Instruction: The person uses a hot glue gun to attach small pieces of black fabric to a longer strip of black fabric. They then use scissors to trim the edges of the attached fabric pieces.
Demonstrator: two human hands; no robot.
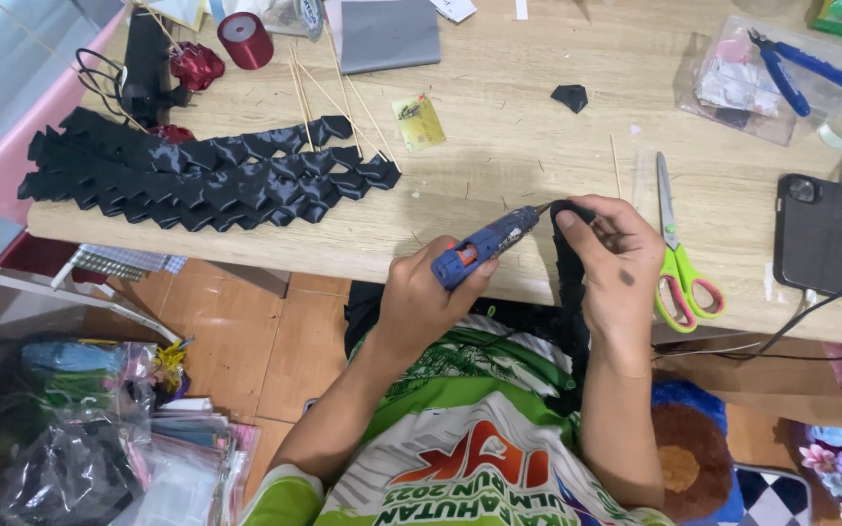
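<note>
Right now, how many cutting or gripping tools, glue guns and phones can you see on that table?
Glue gun, in left hand: 1
Scissors, beside right hand: 1
Blue pliers: 1
Phone: 1
Total: 4

The glue gun (pixel 484 245) was blue with an orange trigger; the ribbon strip (pixel 569 263) was black, like the folded ribbon pieces (pixel 207 170); the scissors (pixel 679 263) had green and pink handles; the spool (pixel 245 40) was dark red; the pliers (pixel 796 63) were blue; the phone (pixel 812 232) was black; the table (pixel 509 127) was pale wood.
</note>
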